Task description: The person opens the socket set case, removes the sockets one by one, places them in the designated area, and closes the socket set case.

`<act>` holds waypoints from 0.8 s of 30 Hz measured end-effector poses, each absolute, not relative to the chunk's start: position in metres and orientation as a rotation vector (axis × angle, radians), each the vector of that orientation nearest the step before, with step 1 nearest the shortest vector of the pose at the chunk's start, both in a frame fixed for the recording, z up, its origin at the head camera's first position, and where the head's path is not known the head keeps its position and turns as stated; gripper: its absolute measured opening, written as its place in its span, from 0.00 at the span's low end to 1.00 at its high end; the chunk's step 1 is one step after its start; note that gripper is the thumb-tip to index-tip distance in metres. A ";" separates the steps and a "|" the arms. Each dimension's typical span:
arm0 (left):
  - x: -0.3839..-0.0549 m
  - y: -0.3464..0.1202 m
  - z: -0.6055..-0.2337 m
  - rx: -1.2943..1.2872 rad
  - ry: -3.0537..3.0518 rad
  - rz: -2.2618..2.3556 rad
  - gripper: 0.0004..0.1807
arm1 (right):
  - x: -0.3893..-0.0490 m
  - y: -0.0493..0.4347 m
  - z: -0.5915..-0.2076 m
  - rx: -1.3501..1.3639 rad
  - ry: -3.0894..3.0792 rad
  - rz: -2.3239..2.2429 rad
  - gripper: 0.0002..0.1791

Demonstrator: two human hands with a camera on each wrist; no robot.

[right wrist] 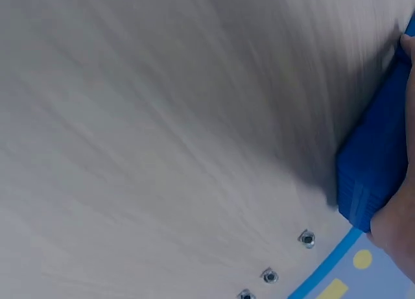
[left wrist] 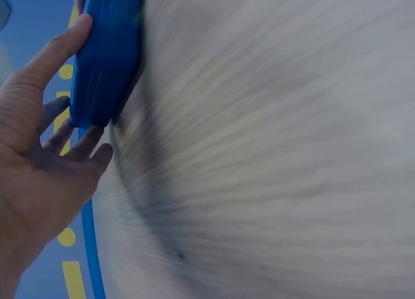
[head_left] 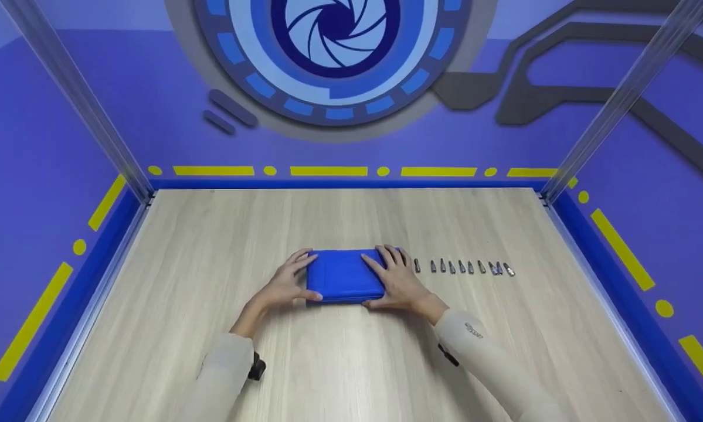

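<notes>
A flat, rectangular blue case (head_left: 345,275) lies between the two hands over the wooden table. My left hand (head_left: 284,282) holds its left end, thumb on the near corner and fingers at the far corner. In the left wrist view, the thumb and fingers of the left hand (left wrist: 48,153) straddle the end of the blue case (left wrist: 107,59). My right hand (head_left: 405,284) grips the right end, fingers spread over the top and thumb at the near edge. Only part of the right hand (right wrist: 397,221) shows in the right wrist view, against the case (right wrist: 376,150).
A row of several small metal pieces (head_left: 461,266), narrow at the top, stretches right from beside the right hand. The wooden tabletop (head_left: 222,228) meets blue panels (head_left: 386,149) at the back and sides. A metal post (head_left: 116,146) rises at each back corner.
</notes>
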State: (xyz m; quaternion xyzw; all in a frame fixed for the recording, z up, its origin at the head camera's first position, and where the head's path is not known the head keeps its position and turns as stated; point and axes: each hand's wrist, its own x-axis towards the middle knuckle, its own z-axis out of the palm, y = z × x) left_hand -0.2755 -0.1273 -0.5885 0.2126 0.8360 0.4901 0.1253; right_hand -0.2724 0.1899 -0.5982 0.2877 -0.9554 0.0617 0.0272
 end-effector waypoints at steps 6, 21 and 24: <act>-0.275 -0.126 -0.588 0.601 2.407 1.481 0.56 | -0.272 0.188 -0.596 0.857 -2.952 0.133 0.64; -0.276 -0.128 -0.583 0.593 2.498 1.383 0.57 | -0.270 0.178 -0.592 0.840 -2.958 -0.088 0.65; -0.277 -0.127 -0.585 0.607 2.494 1.386 0.57 | -0.271 0.178 -0.594 0.831 -2.922 -0.135 0.66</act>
